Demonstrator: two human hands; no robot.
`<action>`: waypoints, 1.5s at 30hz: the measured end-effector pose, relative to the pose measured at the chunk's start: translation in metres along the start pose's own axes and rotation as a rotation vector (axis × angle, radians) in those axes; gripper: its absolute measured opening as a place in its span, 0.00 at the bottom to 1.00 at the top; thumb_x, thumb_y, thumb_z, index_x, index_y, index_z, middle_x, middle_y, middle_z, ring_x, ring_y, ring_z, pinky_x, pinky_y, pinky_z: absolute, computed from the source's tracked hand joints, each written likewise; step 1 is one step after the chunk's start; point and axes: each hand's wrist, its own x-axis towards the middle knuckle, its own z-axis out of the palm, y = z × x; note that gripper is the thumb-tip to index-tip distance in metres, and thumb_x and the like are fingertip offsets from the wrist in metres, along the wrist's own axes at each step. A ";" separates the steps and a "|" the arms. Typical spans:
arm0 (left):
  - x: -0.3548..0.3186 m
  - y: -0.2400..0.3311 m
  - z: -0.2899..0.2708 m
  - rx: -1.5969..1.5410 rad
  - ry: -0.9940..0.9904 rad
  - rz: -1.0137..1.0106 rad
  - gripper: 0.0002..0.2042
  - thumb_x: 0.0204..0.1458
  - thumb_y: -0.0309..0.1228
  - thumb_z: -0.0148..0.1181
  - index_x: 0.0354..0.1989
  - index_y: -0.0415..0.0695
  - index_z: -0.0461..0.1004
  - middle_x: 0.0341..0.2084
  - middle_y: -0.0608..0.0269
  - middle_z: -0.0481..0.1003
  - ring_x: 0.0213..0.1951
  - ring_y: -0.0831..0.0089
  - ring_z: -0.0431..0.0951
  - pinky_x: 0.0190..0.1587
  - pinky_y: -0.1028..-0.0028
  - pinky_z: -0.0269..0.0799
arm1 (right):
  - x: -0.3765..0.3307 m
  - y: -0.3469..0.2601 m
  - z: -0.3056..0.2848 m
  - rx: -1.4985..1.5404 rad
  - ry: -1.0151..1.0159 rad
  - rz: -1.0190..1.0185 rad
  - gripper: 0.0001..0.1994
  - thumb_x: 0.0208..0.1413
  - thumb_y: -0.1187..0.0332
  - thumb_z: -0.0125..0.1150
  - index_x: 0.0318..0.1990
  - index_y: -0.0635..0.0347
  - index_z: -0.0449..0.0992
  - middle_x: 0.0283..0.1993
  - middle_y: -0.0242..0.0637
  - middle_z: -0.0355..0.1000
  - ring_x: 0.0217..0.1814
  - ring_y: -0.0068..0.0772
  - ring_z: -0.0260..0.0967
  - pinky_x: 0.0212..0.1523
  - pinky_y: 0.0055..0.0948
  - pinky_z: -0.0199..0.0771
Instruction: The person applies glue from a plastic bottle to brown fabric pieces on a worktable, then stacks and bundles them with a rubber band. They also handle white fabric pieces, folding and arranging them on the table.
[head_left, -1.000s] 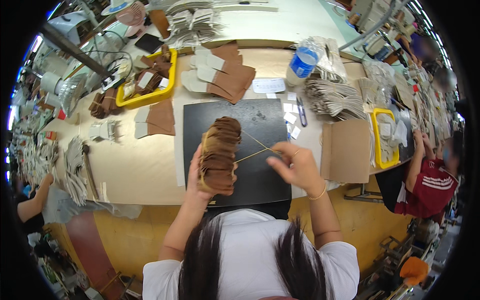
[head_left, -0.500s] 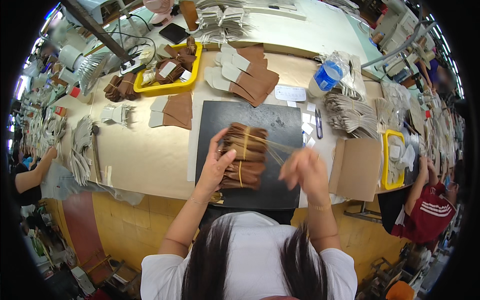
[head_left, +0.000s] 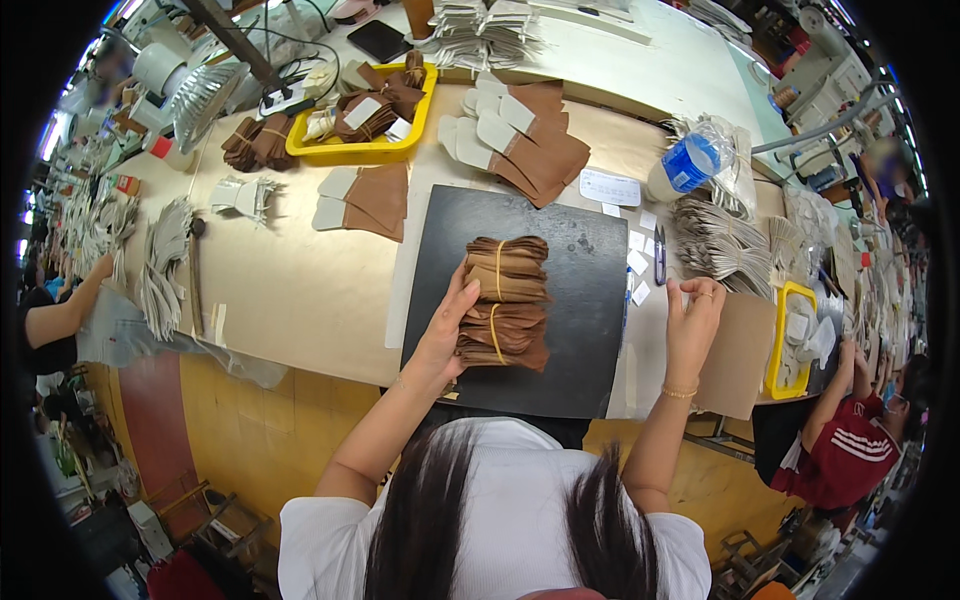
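- Away to the right has gone my right hand [head_left: 693,325]: half a second ago it was over the black board [head_left: 590,330] with strands strung from it to the brown bundles [head_left: 522,283], and now it hovers beyond the board's right edge, no strands showing between.
- Its fingers are curled in with the thumb close to the fingertips; whether a strand is pinched there is too small for me to tell.
- Gripping from the left side is my left hand [head_left: 447,330], part closed around the two bundles, with my thumb laid over the top.
- Those bundles sit over the board's left half, one beyond the other, so the pair's long axis runs away from my body; each has a yellow band [head_left: 495,335] around it.
- From my right hand, the bundles lie to the left, roughly level with it and well apart; my left hand is the nearer, already touching them.
- Nearest my right hand are the brown card [head_left: 738,360] beside it, plus the purple snips [head_left: 660,255] and white tags [head_left: 637,262] just past the fingertips.
- Farther off, fanned brown-and-white pieces [head_left: 540,150] lie beyond the board, right of a yellow tray [head_left: 360,155].
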 end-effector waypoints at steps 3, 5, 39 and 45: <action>0.002 -0.005 0.004 0.011 0.052 0.152 0.37 0.58 0.38 0.56 0.70 0.47 0.41 0.62 0.55 0.56 0.63 0.66 0.59 0.63 0.67 0.59 | -0.029 -0.037 0.013 0.682 -0.312 0.165 0.18 0.51 0.64 0.68 0.43 0.63 0.67 0.49 0.38 0.64 0.49 0.33 0.67 0.48 0.30 0.70; 0.003 -0.008 0.009 0.060 0.096 0.266 0.40 0.56 0.37 0.59 0.70 0.47 0.39 0.63 0.54 0.53 0.64 0.66 0.57 0.65 0.67 0.56 | -0.061 -0.058 0.034 1.123 -0.577 0.155 0.28 0.51 0.60 0.69 0.53 0.58 0.59 0.54 0.37 0.61 0.54 0.31 0.65 0.50 0.30 0.71; -0.041 0.049 -0.069 -0.451 -0.109 -0.022 0.28 0.53 0.46 0.59 0.59 0.44 0.64 0.53 0.53 0.70 0.48 0.62 0.73 0.44 0.62 0.69 | -0.030 -0.064 0.058 1.469 -0.912 0.189 0.40 0.42 0.50 0.67 0.62 0.52 0.56 0.69 0.48 0.51 0.65 0.40 0.57 0.66 0.39 0.58; -0.035 0.056 -0.090 -0.319 0.032 0.121 0.18 0.56 0.37 0.54 0.53 0.44 0.69 0.45 0.58 0.75 0.48 0.65 0.73 0.44 0.65 0.68 | -0.033 -0.071 0.073 1.306 -0.926 0.062 0.40 0.47 0.48 0.67 0.62 0.55 0.55 0.63 0.45 0.56 0.64 0.36 0.57 0.64 0.36 0.59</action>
